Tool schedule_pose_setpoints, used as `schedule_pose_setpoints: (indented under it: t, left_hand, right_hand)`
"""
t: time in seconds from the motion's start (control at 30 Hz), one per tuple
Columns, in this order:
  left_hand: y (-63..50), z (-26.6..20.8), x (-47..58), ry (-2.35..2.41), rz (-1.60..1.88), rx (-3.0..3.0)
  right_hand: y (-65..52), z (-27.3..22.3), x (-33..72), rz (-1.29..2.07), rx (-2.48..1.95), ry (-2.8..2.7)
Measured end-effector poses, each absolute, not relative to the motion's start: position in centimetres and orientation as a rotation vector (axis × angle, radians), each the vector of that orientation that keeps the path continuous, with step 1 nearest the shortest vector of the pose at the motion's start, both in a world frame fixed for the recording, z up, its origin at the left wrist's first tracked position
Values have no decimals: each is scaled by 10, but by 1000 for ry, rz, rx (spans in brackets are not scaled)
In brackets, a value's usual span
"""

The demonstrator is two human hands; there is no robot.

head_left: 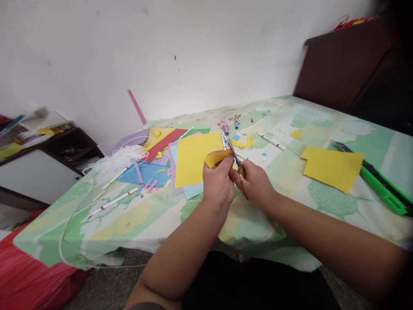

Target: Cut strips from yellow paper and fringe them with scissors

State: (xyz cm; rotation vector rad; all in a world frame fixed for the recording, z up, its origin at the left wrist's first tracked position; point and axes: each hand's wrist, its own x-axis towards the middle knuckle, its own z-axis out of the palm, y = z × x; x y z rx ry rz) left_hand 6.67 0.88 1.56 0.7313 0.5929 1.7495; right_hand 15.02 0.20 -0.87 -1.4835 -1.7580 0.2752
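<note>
My left hand (pixel 218 181) is closed on a curled yellow strip (pixel 215 158), which looks like paper or craft foam. The fingers of my right hand (pixel 254 181) are wrapped round a pair of scissors (pixel 239 165), whose blades point up and away beside the strip's end. Whether the blades touch the strip I cannot make out. Just behind my left hand lies a yellow sheet (pixel 196 157) on top of light blue and purple sheets. To the right of my right hand is a yellow sheet with a notched corner (pixel 334 167).
A green box cutter (pixel 383 185) lies at the right. White pens, including one pen (pixel 114 201), and small scraps are scattered about. Tangled white cord (pixel 119 159) sits at the left, beside a red strip (pixel 164 144). A patterned cloth (pixel 129 226) covers the table.
</note>
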Motion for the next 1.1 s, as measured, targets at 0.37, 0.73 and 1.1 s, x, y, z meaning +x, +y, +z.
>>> schedule_pose_setpoints:
  t: [0.37,0.73,1.1]
  left_hand:
    - [6,20,66,565,1734,677]
    - [6,21,65,586,1685,683]
    - [7,20,64,592,1703,713]
  right_hand:
    - [2,-10,150,305,-1396,-1811]
    - [3,-12,151,293,-1426,-1830]
    - [4,-13,151,303,-1431,-1833]
